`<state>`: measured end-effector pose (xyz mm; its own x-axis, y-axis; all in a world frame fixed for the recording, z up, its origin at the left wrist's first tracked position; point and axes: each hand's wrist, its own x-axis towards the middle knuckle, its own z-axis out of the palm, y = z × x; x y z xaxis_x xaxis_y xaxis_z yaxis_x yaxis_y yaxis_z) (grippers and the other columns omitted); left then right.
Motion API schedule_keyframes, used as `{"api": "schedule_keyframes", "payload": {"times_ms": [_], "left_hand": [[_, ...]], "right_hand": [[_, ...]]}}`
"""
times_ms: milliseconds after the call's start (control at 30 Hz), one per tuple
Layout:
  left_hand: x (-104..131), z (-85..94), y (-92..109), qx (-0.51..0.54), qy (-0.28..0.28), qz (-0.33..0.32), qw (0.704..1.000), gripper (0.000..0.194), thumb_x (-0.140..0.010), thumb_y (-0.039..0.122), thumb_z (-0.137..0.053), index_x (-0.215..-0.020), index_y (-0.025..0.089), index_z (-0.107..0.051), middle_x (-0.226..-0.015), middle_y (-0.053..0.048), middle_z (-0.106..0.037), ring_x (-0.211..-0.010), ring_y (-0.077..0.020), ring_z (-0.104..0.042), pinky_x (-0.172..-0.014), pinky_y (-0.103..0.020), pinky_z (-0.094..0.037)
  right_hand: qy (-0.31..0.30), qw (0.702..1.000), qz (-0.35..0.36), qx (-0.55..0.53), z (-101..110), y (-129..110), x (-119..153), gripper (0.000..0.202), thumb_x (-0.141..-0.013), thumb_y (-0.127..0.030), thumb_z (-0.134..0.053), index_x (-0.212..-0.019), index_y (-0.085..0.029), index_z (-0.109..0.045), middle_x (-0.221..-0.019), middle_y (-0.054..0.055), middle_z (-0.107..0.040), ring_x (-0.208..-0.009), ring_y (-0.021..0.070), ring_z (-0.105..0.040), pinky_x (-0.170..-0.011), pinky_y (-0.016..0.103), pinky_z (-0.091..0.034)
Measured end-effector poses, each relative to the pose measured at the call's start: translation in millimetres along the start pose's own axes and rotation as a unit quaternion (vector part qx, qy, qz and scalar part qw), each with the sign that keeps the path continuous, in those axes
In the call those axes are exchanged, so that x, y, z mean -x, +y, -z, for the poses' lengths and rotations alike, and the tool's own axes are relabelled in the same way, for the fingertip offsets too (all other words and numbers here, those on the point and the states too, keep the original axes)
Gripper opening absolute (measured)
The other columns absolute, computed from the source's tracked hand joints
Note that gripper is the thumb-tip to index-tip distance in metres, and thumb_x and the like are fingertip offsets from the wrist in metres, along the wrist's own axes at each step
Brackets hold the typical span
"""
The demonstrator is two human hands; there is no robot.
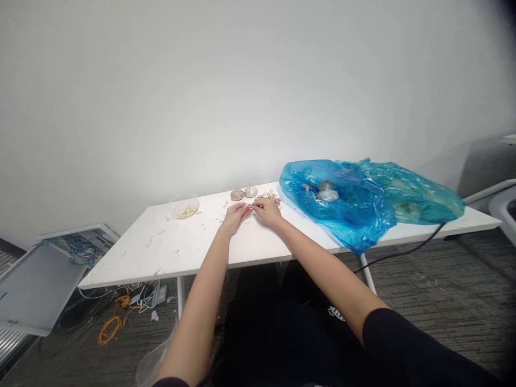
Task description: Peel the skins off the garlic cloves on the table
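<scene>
Over the white table (193,245), my left hand (236,216) and my right hand (266,210) meet at their fingertips. Both are closed in a pinch around something small, too tiny to make out. Just beyond them stand two garlic bulbs, one (237,194) on the left and a paler one (250,190) on the right. Loose garlic cloves (271,194) lie behind my right hand. To the left sits a clear plastic container (186,208) with pale peeled cloves in it. Bits of skin are scattered around.
An open blue plastic bag (342,209) on the right holds bulbs and scraps. A greenish bag (419,194) lies beside it. A black cable (407,251) hangs off the front edge. Orange cable (109,329) and a metal cabinet (40,285) are at the lower left.
</scene>
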<state>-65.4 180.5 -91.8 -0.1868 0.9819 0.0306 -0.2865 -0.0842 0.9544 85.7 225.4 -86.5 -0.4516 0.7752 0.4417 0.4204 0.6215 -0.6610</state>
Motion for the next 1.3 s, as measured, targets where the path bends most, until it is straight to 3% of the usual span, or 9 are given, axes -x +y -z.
{"api": "schedule_keyframes", "payload": {"times_ms": [300,400,533,700,867,967,1033,1133,1300], "left_hand": [[-1,1.8,0,-0.006,-0.01,-0.018,1.0,0.02,-0.07,0.021,-0.078,-0.08,0.009,-0.065,-0.077,-0.004,-0.067,-0.076,-0.0095,-0.065,-0.094,-0.029,-0.049],[-2,3.3,1,0.002,0.031,-0.029,0.999,0.019,-0.071,0.02,-0.077,-0.081,0.01,-0.064,-0.077,-0.004,-0.067,-0.076,-0.0098,-0.065,-0.091,-0.029,-0.05],[-6,6.2,1,-0.002,0.107,-0.028,0.994,0.019,-0.073,0.022,-0.075,-0.081,0.011,-0.062,-0.077,-0.004,-0.065,-0.07,-0.0096,-0.065,-0.083,-0.029,-0.052],[-7,7.1,1,0.007,0.131,-0.037,0.991,0.017,-0.075,0.022,-0.074,-0.08,0.012,-0.062,-0.077,-0.004,-0.065,-0.069,-0.0092,-0.064,-0.081,-0.028,-0.052],[-4,6.9,2,0.013,0.132,-0.043,0.99,0.014,-0.076,0.021,-0.072,-0.081,0.012,-0.062,-0.078,-0.003,-0.065,-0.069,-0.0095,-0.064,-0.08,-0.028,-0.052],[-3,7.1,2,0.011,0.135,-0.047,0.99,0.015,-0.076,0.022,-0.073,-0.082,0.012,-0.063,-0.08,-0.004,-0.065,-0.071,-0.0102,-0.065,-0.08,-0.028,-0.052],[-3,6.9,2,0.008,0.137,-0.048,0.989,0.017,-0.074,0.022,-0.075,-0.081,0.012,-0.063,-0.08,-0.005,-0.065,-0.072,-0.0109,-0.065,-0.081,-0.029,-0.052],[-2,6.1,2,0.009,0.141,-0.046,0.989,0.018,-0.073,0.022,-0.076,-0.08,0.012,-0.063,-0.078,-0.005,-0.065,-0.07,-0.0108,-0.065,-0.081,-0.031,-0.052],[-1,5.4,3,0.014,0.138,-0.041,0.99,0.016,-0.074,0.021,-0.075,-0.081,0.012,-0.063,-0.077,-0.004,-0.065,-0.071,-0.0106,-0.064,-0.082,-0.03,-0.053]], "right_hand": [[0.012,0.994,-0.026,0.11,0,-6,4,0.025,-0.09,-0.024,-0.047,-0.087,-0.022,-0.072,-0.096,0.002,-0.069,-0.092,0.0159,-0.057,-0.075,0.025,-0.037],[-0.001,0.988,-0.025,0.154,3,-10,8,0.026,-0.093,-0.03,-0.047,-0.089,-0.023,-0.072,-0.097,0.004,-0.068,-0.093,0.018,-0.057,-0.078,0.027,-0.038],[-0.086,0.969,0.018,0.23,5,-13,15,0.028,-0.093,-0.029,-0.047,-0.09,-0.021,-0.073,-0.101,0.01,-0.066,-0.097,0.0217,-0.055,-0.083,0.032,-0.039],[-0.116,0.956,0.032,0.267,5,-14,27,0.025,-0.09,-0.025,-0.05,-0.095,-0.021,-0.073,-0.116,0.012,-0.06,-0.115,0.0291,-0.046,-0.097,0.045,-0.03],[-0.037,0.981,-0.001,0.192,15,-16,37,0.026,-0.084,-0.024,-0.057,-0.108,-0.023,-0.067,-0.121,0.009,-0.06,-0.116,0.0262,-0.049,-0.096,0.042,-0.031],[0.039,0.992,-0.03,0.114,29,-12,46,0.018,-0.087,-0.03,-0.053,-0.089,-0.022,-0.069,-0.099,0.005,-0.069,-0.094,0.0193,-0.059,-0.086,0.033,-0.036],[0.097,0.991,-0.051,0.081,38,-6,56,0.026,-0.088,-0.04,-0.052,-0.08,-0.022,-0.069,-0.087,0.003,-0.07,-0.077,0.016,-0.061,-0.076,0.028,-0.038],[0.173,0.974,-0.103,0.106,51,9,73,0.042,-0.088,-0.052,-0.047,-0.069,-0.021,-0.068,-0.071,0.005,-0.067,-0.066,0.0169,-0.059,-0.066,0.026,-0.037],[0.154,0.983,-0.078,0.068,62,29,88,0.033,-0.085,-0.047,-0.049,-0.082,-0.024,-0.074,-0.09,0.005,-0.071,-0.067,0.0165,-0.06,-0.067,0.028,-0.043]]}}
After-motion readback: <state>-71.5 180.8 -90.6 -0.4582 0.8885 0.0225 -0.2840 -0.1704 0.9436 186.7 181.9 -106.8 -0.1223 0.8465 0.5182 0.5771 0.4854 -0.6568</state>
